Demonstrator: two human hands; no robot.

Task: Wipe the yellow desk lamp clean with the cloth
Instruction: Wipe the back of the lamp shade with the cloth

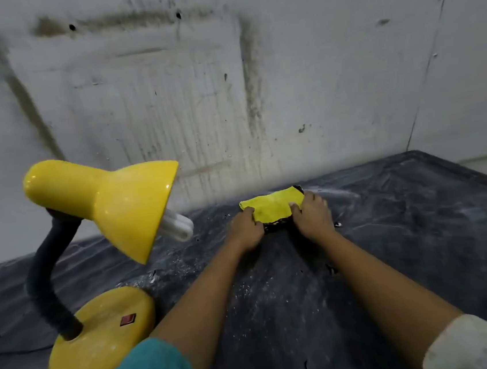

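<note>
1. Hands work together: the left hand point(245, 229) and right hand point(312, 217) each pinch a near corner of the folded yellow cloth with dark underside point(273, 208), grip closed on it.
2. Cloth lies on the dark, dust-speckled bench point(421, 225), near the stained white wall point(286, 89).
3. Well left of the grip stands the glossy yellow desk lamp with black flexible neck point(124, 203), untouched, its round base point(102, 340) just beside the left forearm.

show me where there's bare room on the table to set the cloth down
Bare patches: the right side of the table, from the right hand out to the edge, and the strip between the forearms. The left is crowded: the lamp with its base. Both hands, the left too, grip the cloth.
</note>
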